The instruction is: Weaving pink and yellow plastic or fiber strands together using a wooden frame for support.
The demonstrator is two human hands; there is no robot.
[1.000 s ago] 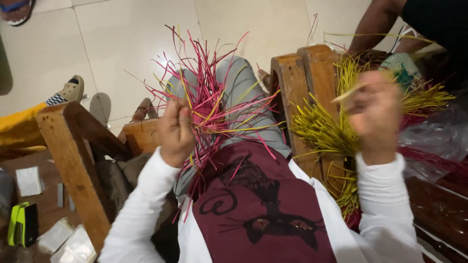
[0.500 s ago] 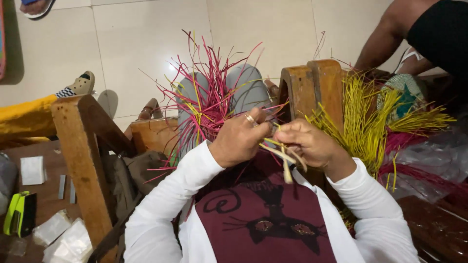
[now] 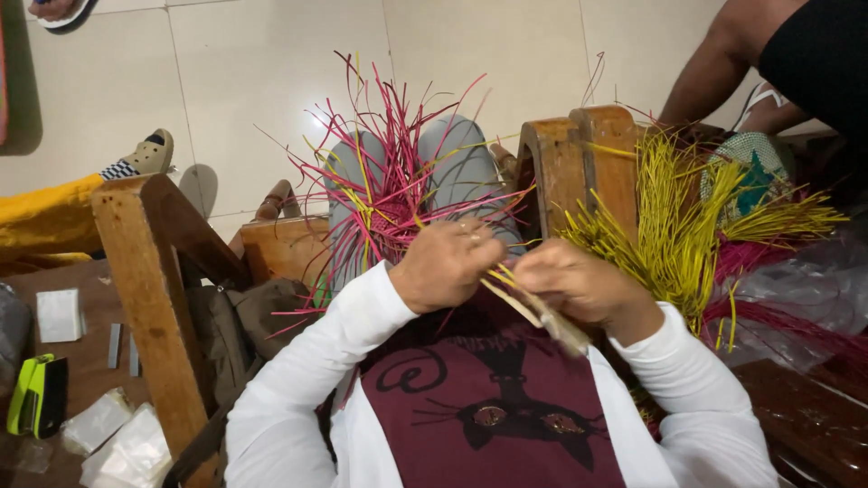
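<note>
The left hand (image 3: 445, 264) is curled into a loose fist, its fingers (image 3: 479, 242) pressed together around the base of a bunch of pink and yellow straws (image 3: 389, 185), which fan up and away from the knuckles over the person's grey-trousered knees. Just to the right of that bunch, the right hand (image 3: 579, 285) has its fingers (image 3: 542, 267) bent inward and closed on a pale flat strip (image 3: 533, 314); the strip runs from the gap between the two hands down and rightward across the maroon shirt, its lower end blurred (how many strips are gripped there cannot be told). The two hands sit close, nearly touching, with the strip's upper end meeting the bunch where the left fingers clamp it. Right of the bunch stands a wooden chair frame (image 3: 579, 158), and beyond it a loose sheaf of yellow straws (image 3: 678, 235) spreads over more pink ones (image 3: 778, 316) and some clear plastic. Farther right, another person's arm (image 3: 723, 63) reaches down. Left of the bunch is another wooden frame (image 3: 149, 280), and beyond it a low table (image 3: 90, 361) bearing a green and black tool (image 3: 36, 393) and small clear packets (image 3: 117, 443).
</note>
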